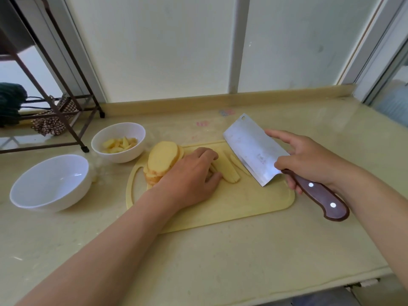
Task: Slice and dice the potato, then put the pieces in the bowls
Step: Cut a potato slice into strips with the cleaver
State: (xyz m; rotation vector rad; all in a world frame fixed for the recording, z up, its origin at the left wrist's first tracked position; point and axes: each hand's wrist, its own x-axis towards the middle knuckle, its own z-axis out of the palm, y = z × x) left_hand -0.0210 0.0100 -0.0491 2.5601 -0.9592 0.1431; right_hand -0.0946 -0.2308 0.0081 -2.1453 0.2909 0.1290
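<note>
The left grip (192, 173) lies knuckles-up on the pale yellow plastic cutting board (231, 206), fingers curled onto the yellow potato strips (229, 173) with the thumb against their side, pinning them, I judge, so they won't slide. The right grip (309, 160) wraps the brown riveted handle of the broad steel cleaver (249, 146), forefinger along the blade's flat for steering (edge tilted beside the strips; contact unclear). A stack of round potato slices (163, 160) waits at the board's left end. Toward the beige table (220, 261)'s left edge, the small white bowl (123, 156) holds pieces and the large white bowl (50, 180) is bare, both within easy reach.
</note>
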